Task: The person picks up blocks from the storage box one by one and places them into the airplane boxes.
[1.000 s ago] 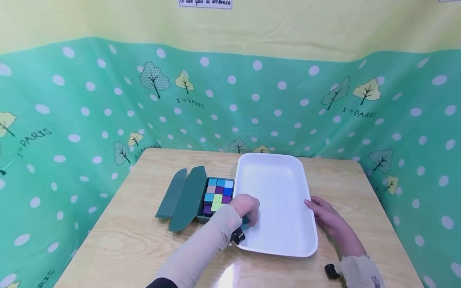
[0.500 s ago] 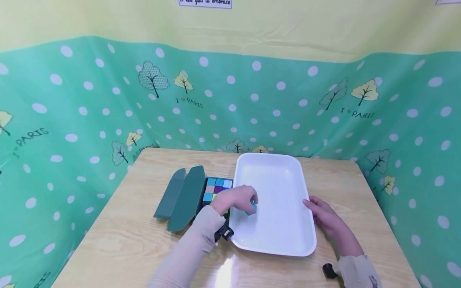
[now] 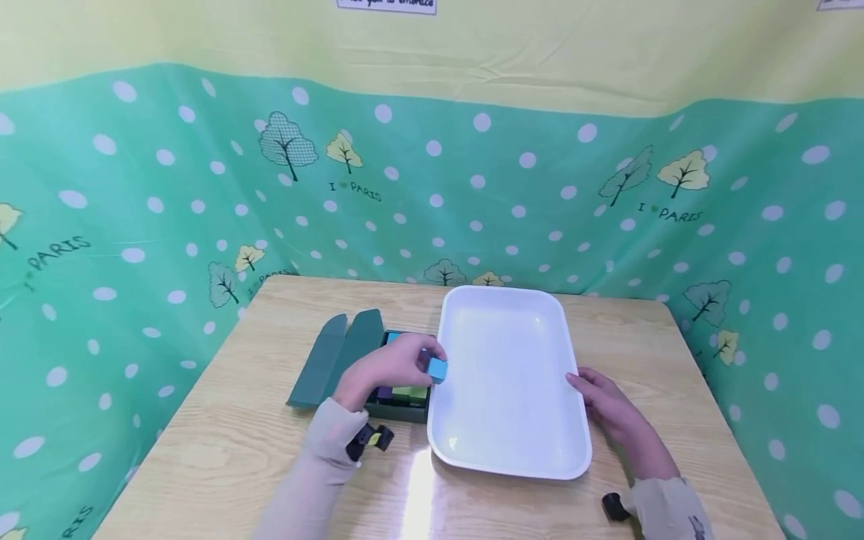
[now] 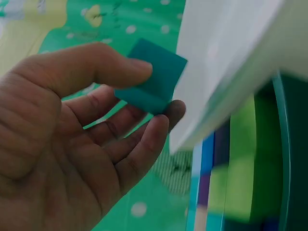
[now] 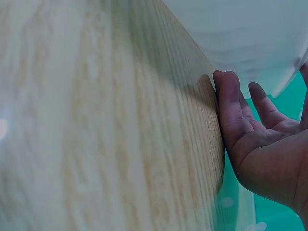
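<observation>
My left hand [image 3: 398,361] pinches a light blue cube [image 3: 437,370] between thumb and fingertips, seen close up in the left wrist view. It holds the cube at the near-left rim of a white tray [image 3: 506,465]. Below that hand, a dark green box [image 3: 398,412] of colored cubes [image 3: 410,393] is partly hidden. My right hand [image 3: 610,405] holds the tray's right side, its thumb at the rim and its other fingers lower, against the outer wall. In the right wrist view, those fingers lie close to the wooden table.
Two dark green flaps [image 3: 349,352] lie spread to the left of the box. Box and tray stand side by side on a wooden table [image 3: 223,450]. A green patterned cloth [image 3: 405,150] hangs behind and around the table.
My left hand has moved left and up, from inside the tray to above the box, keeping the blue cube, which now shows more clearly. My right hand stays at the tray.
</observation>
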A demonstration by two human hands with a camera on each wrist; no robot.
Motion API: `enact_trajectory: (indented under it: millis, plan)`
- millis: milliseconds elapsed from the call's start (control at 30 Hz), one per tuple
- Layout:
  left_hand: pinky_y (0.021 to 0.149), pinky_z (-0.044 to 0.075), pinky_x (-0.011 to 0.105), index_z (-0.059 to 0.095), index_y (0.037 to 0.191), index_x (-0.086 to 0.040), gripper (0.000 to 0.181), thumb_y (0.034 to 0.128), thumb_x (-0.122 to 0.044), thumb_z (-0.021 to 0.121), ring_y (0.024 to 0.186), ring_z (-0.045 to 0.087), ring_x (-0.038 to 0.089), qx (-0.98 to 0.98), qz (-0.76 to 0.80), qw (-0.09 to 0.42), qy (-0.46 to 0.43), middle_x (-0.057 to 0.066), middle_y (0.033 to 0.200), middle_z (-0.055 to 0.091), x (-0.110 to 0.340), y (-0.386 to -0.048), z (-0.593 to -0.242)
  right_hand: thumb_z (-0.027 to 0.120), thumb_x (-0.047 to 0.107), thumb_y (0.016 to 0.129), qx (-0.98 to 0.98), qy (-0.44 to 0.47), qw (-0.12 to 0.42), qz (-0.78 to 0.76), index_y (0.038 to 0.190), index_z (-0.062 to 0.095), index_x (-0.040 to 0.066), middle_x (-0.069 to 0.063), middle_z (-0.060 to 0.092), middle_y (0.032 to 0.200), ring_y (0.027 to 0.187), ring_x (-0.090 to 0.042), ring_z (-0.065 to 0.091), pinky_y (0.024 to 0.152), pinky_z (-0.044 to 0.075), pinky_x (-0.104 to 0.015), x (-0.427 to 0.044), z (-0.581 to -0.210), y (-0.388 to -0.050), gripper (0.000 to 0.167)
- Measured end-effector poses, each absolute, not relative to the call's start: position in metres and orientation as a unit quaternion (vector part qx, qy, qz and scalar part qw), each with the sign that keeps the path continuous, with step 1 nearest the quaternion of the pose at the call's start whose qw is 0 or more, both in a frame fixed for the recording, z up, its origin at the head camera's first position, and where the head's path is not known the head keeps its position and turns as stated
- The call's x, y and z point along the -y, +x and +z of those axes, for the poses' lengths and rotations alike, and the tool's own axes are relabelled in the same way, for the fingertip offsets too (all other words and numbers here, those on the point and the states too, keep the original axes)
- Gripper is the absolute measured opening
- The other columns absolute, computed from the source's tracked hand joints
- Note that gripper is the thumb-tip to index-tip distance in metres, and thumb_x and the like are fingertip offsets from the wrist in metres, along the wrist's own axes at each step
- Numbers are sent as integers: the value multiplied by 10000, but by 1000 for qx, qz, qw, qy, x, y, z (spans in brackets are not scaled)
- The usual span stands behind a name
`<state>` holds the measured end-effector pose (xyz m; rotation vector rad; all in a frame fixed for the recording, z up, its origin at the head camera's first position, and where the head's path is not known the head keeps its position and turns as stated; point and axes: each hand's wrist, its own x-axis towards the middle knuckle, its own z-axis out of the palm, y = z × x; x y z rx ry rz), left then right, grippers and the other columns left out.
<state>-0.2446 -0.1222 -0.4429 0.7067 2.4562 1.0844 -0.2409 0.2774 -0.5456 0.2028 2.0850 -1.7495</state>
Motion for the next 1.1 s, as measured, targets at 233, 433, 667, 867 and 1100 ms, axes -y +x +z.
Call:
enact_trajectory:
  millis: [233,433,667,867,1100]
  plan:
    - [588,465,305,687,1089,-109,366,738,-5,668,820,541,243,-898,370,107,211,-27,1037,630,166,-231,-443,611,529,905,-742,87,202,-633,1457,320,1,-180,566,1259,1029,-234,612,844,497,-348,-279,-546,-241,817]
    - [526,443,291,673,1132,-55,405,737,18,728,653,503,165,-915,361,108,146,31,1098,639,184,-222,-448,612,530,905,-740,84,206,-634,1456,311,-15,-185,580,1236,1016,-247,621,837,505,-364,-277,-546,-241,831]
    - [652,494,299,675,1096,-49,385,730,22,774,761,526,166,-928,337,105,118,22,1023,628,191,-220,-456,605,538,905,-744,80,205,-631,1456,305,-26,-170,591,1224,1017,-243,619,839,500,-364,-276,-545,-240,843]
    - [716,508,315,681,1081,-55,381,725,24,788,837,546,166,-928,335,109,118,0,1002,636,195,-220,-464,608,526,909,-740,80,205,-635,1441,332,-14,-166,603,1202,1009,-252,624,837,502,-369,-276,-545,-241,807]
    - [766,512,344,686,1066,-65,376,717,30,787,882,558,165,-931,329,105,120,7,1022,641,194,-219,-469,613,528,905,-740,80,207,-635,1444,331,-11,-161,598,1216,1025,-246,620,839,500,-364,-278,-546,-242,814]
